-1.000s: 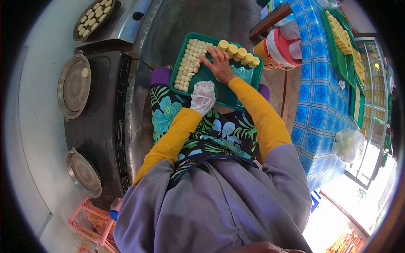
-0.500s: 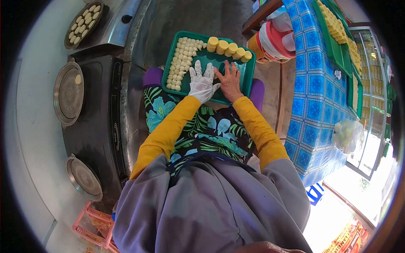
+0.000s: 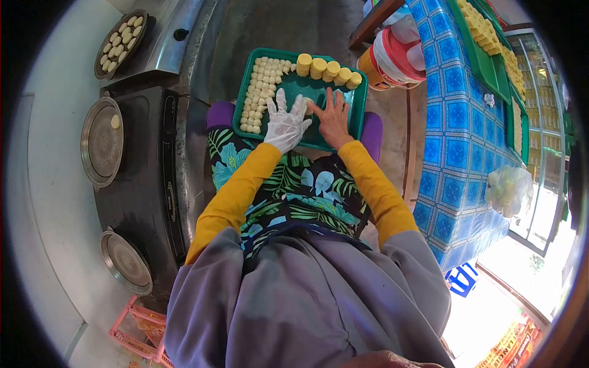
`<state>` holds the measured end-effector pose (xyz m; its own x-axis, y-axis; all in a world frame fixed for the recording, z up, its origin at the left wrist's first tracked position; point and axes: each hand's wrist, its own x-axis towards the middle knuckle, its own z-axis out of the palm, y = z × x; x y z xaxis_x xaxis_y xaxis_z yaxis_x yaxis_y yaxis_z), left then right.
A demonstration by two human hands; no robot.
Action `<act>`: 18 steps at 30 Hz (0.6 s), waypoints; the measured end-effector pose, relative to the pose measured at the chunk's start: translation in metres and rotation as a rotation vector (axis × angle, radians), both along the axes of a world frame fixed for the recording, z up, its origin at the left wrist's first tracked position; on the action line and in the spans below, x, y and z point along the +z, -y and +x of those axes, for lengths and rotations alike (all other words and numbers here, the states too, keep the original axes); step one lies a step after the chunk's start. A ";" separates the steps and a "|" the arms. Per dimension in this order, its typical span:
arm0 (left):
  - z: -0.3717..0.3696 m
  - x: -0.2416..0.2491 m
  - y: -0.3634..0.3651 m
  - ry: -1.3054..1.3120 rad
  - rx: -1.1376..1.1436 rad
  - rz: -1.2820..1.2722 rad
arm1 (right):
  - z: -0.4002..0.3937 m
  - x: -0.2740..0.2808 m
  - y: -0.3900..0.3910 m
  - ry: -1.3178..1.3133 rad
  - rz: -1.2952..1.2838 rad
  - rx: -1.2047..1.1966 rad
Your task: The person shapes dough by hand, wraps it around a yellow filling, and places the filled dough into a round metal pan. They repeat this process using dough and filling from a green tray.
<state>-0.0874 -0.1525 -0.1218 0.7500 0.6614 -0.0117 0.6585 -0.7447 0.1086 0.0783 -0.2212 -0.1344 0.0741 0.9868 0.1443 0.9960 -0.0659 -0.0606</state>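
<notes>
A green tray (image 3: 360,116) lies across my lap. Rows of small pale dough balls (image 3: 261,92) fill its left side, and short stacks of flat yellow rounds (image 3: 318,67) line its far right edge. My left hand (image 3: 286,126), in a clear plastic glove, is palm down over the tray with fingers spread. To its right, my bare right hand (image 3: 334,121) is also open, fingers stretched forward. Between the two hands is a small pale piece of dough (image 3: 308,105), with the left fingertips and right thumb right at it.
On the left stands a black stove (image 3: 138,141) with round lidded pans (image 3: 102,144). A pan of oval dough pieces (image 3: 121,44) sits at the far left. Right of me are a bucket with a red lid (image 3: 399,58) and a table with blue checked cloth (image 3: 451,122) bearing green trays (image 3: 491,67).
My left hand has shifted slightly left, towards the dough balls. A pale piece of dough now shows between my hands. The right hand has stayed nearly in place.
</notes>
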 end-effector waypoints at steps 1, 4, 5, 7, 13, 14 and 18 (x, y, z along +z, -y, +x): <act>-0.003 -0.001 0.002 0.040 -0.044 -0.012 | 0.000 0.001 0.002 0.002 0.003 0.004; -0.009 0.001 0.006 0.038 -0.043 -0.098 | -0.007 -0.001 0.018 -0.014 -0.091 -0.003; -0.009 0.003 0.003 0.024 -0.048 -0.088 | -0.004 0.002 0.015 0.029 -0.057 0.018; -0.009 0.009 0.002 0.009 -0.061 -0.077 | -0.004 0.010 0.013 0.072 -0.021 0.031; 0.019 0.010 -0.011 -0.034 -0.081 -0.115 | 0.021 0.036 -0.069 -0.156 0.305 0.072; 0.020 0.010 -0.011 -0.031 -0.077 -0.115 | 0.022 0.046 -0.088 -0.129 0.411 0.063; 0.016 0.005 -0.012 0.139 -0.020 -0.044 | 0.021 0.060 -0.128 -0.098 0.339 0.047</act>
